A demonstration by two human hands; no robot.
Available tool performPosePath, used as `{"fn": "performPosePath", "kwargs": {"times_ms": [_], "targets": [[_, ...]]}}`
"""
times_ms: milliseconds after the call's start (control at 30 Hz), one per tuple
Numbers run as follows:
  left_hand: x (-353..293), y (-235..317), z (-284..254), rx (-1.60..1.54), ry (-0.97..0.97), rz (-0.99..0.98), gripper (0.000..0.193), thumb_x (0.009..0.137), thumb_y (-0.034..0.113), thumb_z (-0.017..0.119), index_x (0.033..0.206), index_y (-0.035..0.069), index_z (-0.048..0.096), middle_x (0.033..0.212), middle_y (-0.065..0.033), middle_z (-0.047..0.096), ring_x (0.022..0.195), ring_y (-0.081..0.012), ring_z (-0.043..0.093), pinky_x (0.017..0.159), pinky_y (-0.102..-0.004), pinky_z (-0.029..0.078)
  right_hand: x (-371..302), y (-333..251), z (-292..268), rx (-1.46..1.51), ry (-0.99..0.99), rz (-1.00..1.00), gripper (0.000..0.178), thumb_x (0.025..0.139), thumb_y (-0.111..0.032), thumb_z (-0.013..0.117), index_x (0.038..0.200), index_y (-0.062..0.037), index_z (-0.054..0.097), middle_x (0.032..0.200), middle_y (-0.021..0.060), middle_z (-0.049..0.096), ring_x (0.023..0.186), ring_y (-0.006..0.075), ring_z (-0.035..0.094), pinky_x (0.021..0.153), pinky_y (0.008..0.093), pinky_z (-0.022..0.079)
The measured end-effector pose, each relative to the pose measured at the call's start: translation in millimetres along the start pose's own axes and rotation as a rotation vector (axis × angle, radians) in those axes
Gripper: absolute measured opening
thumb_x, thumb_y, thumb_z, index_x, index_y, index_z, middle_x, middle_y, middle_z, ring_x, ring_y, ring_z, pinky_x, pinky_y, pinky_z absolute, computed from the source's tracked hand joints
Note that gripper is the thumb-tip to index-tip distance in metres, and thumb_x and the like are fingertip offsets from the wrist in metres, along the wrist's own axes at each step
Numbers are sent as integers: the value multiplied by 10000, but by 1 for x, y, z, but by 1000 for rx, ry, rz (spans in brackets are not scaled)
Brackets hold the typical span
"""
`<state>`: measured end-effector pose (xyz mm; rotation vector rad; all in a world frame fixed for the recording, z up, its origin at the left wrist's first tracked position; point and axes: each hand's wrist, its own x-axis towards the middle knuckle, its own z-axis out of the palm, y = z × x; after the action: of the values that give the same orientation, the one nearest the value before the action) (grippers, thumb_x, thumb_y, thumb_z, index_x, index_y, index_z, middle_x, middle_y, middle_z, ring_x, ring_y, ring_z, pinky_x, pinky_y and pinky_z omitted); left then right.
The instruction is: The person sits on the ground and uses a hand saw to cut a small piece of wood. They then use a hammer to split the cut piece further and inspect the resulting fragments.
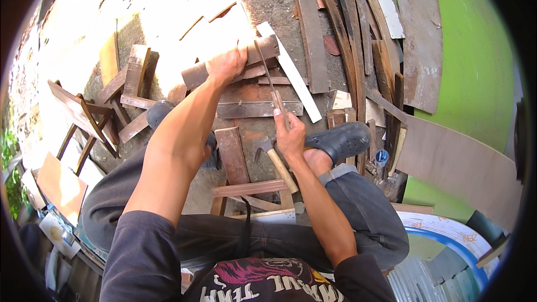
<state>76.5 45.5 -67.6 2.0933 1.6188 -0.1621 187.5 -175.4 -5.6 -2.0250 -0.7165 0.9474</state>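
— Head view. Findings for the left hand (pixel 228 62)?
— Clamped over a dark brown, flat wooden board (pixel 250 57), overlapping a white, flat strip (pixel 292 76).
— For the right hand (pixel 290 135)?
— Wrapped around the brown wooden handle (pixel 278 100) of a thin metal saw (pixel 266 70), crossing the board's right part.

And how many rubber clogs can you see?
2. One dark clog is just right of the right hand; the other is partly hidden behind the left forearm. Any more would be out of sight.
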Motion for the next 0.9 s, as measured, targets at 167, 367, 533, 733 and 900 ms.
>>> {"fn": "performPosePath", "kwargs": {"times_ms": [167,367,533,733,900], "targets": [[5,-14,11,-22,18,81,536,997,459,420,894,44,743,813,-232,719,766,-405,724,704,-518,576,-7,6,-4,42,-76,91,501,962,-372,655,695,29,514,575,106,386,574,153,367,533,388,351],[2,-6,4,-25,-14,27,530,1001,449,417,828,65,738,778,-213,715,704,-385,713,660,-512,568,-32,5,-26,-40,-64,128,474,966,-320,660,682,28,511,563,85,369,564,128,348,508,372,323],[-1,-13,11,-45,114,50,504,994,432,438,796,64,721,726,-194,705,648,-363,706,603,-515,558,-62,5,-48,-138,-100,146,433,970,-268,667,684,30,535,559,73,388,564,113,383,502,348,334],[3,-7,18,-23,103,74,442,982,406,463,800,87,710,684,-172,696,605,-342,696,551,-527,537,26,-21,7,-135,-51,68,493,979,-380,634,730,37,546,574,123,411,586,155,383,548,404,381],[1,-12,20,-45,94,48,418,966,397,472,805,100,718,718,-169,706,606,-345,690,567,-571,513,-44,-13,-54,-183,-137,159,431,983,-318,642,739,27,560,582,114,457,592,160,384,559,383,391]]}}
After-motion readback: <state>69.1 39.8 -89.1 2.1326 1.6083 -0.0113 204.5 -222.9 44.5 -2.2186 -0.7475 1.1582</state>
